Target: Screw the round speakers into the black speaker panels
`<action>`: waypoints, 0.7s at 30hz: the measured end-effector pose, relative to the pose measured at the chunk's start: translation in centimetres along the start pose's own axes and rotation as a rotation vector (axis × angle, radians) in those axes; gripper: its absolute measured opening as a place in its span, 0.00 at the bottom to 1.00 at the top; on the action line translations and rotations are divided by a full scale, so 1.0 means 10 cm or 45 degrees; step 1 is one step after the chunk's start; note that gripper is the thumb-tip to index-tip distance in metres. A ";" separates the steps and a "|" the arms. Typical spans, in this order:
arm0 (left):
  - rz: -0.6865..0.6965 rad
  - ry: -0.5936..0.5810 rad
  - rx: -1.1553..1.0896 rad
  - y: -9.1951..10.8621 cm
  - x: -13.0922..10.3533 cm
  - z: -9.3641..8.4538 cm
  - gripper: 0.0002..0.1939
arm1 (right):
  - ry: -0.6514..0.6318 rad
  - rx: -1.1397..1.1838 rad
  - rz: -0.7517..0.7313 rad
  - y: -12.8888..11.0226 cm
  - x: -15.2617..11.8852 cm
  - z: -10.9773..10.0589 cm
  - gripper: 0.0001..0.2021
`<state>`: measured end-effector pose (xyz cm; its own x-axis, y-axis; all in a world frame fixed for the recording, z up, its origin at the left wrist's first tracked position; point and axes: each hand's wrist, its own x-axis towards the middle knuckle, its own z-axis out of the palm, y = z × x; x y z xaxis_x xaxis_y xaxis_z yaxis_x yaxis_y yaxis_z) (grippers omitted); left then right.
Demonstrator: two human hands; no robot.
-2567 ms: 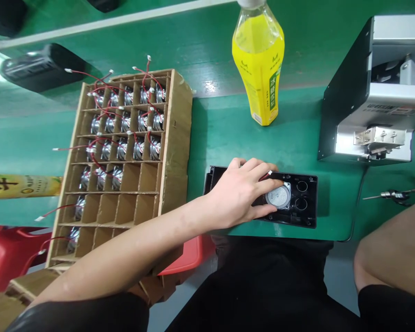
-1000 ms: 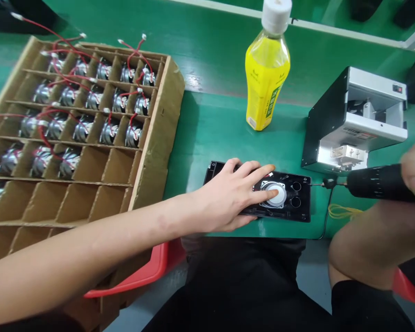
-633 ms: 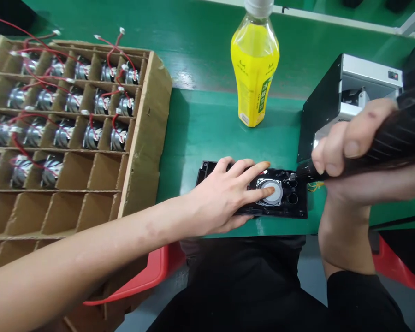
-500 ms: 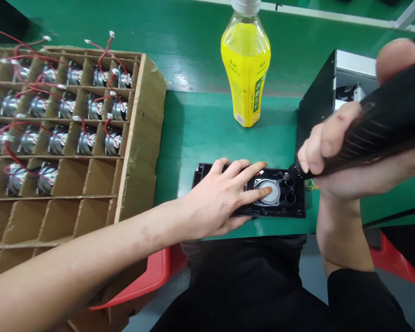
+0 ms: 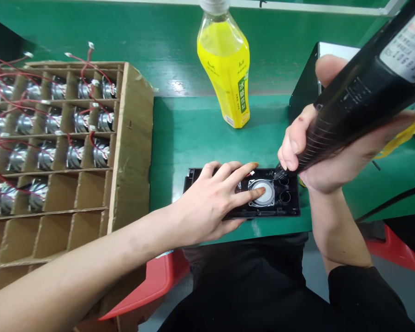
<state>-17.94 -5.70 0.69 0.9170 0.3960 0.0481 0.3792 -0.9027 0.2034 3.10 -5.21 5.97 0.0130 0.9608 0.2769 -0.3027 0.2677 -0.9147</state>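
Note:
My left hand (image 5: 218, 199) lies across a black plastic speaker panel (image 5: 245, 213), fingers spread and two of them reaching the round speaker (image 5: 264, 196) set in it. Its thumb is at the panel's near edge. In my right hand (image 5: 318, 152) is a black electric screwdriver (image 5: 352, 99), gripped with the fingers wrapped round its body. The tool slants down to the left, and its tip is at the upper right corner of the speaker, beside two round holes in the panel. Whether the bit touches a screw is too small to tell.
A cardboard box with dividers (image 5: 133, 115) at the left holds several speakers (image 5: 74, 154) with red wires. A yellow drink bottle (image 5: 224, 69) stands behind the panel. A black box (image 5: 302, 85) sits behind my right hand. Red stools (image 5: 152, 281) are below the green table (image 5: 193, 138).
The screwdriver has tilted more upright, its rear end rising, while its tip stays by the same speaker corner. My left hand keeps its place on the panel. The whole view has shifted slightly.

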 end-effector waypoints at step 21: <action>0.017 -0.058 -0.035 -0.01 0.05 -0.05 0.30 | -0.330 0.169 -0.150 0.32 -0.08 -0.13 0.30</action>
<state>-17.60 -5.36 1.19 0.9268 0.3754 0.0061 0.3641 -0.9025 0.2300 3.35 -5.02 2.41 -0.1825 0.8688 0.4604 -0.4357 0.3483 -0.8300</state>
